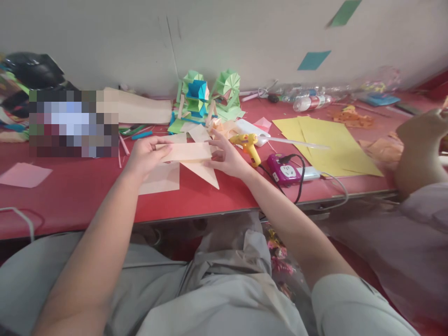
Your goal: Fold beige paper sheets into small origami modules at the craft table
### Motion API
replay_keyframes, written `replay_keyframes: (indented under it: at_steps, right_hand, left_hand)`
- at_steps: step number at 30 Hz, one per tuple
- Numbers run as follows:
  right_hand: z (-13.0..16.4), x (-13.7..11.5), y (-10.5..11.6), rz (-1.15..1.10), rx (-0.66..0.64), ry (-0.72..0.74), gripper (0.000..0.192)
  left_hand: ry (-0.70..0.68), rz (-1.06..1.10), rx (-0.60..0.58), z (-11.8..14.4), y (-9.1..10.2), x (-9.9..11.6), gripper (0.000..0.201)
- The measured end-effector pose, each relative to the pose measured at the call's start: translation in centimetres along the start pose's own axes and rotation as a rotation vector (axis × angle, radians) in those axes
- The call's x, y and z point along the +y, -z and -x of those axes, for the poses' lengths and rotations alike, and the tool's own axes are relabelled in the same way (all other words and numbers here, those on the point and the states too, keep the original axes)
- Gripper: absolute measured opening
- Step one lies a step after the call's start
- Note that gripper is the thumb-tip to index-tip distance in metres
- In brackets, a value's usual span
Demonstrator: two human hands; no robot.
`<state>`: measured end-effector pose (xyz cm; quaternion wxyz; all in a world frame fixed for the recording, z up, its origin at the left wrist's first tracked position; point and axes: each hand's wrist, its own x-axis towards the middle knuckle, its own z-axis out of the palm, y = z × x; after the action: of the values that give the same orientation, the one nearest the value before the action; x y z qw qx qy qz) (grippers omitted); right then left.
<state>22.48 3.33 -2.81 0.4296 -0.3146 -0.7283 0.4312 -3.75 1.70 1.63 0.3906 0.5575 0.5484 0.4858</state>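
Red counter point(70, 196) against a pale wall, cluttered with paper craft scraps. Both hands are up on one folded peach paper strip point(185, 151), held just above the counter near its front-middle.

Left hand point(145, 156): pinching the strip's left end, thumb on top, fingers under. Right hand point(226, 158): fingers spread, tips pressing the strip's right end. So both are closed on the same piece, neither free.

Under and beside the strip: a peach sheet point(161, 179) lying flat, and a peach triangle point(205, 172) pointing towards the counter edge. These touch or overlap the strip; can't tell if they're one piece with it.

Judgement on doing the fold well:
- Keep the left pinch as the anchor; let the right fingertips do the aligning.
- Match edges before creasing. Thin paper won't forgive a skewed crease.
- Press it down on the bare counter for the crease rather than mid-air.
- Run the crease from the middle outward.

Hazards nearby: yellow glue gun point(248, 144) just right of the right hand, its cord running to a purple power strip point(283, 170). Can't tell if it's hot; keep wrist and paper clear of the nozzle.

Also present: green and blue paper models point(206, 95) behind the strip, yellow sheets point(332, 140) further right, another person's arm point(416, 149) at the far right, not involved.
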Motion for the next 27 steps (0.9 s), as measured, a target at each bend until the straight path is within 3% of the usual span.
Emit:
replay_keyframes:
  at_steps: [2,4,7,10,14,18,22,27]
  right_hand:
    - [-0.2,0.7,0.2,-0.049,-0.005,-0.026,0.104]
    - [-0.3,0.9,0.2,-0.071,0.006,-0.033,0.096]
    - [-0.4,0.3,0.1,-0.010,0.056,-0.016,0.060]
    - [-0.2,-0.7,-0.1,0.136,0.087,0.011,0.031]
    - [0.0,-1.7,-0.2,0.227,0.166,-0.004,0.034]
    - [-0.1,-1.9,-0.4,0.212,0.172,-0.021,0.041]
    - [-0.1,-2.0,-0.7,0.069,0.179,-0.064,0.050]
    - [0.0,-2.8,-0.8,-0.055,0.239,-0.049,0.050]
  left_hand:
    - [0.050,0.056,0.019,0.0,-0.1,0.1,0.028]
    - [0.094,0.102,0.025,0.0,-0.3,0.3,0.027]
    - [0.151,0.186,-0.008,0.2,-0.5,0.9,0.031]
    - [0.182,0.257,-0.117,0.5,-0.7,1.3,0.048]
    - [0.075,0.214,-0.222,0.9,-1.2,1.1,0.060]
    - [0.001,0.128,-0.187,1.0,-2.6,0.0,0.064]
    - [-0.019,0.071,-0.099,0.8,-3.2,-0.3,0.059]
    - [-0.311,-0.126,0.155,1.8,-2.0,2.7,0.032]
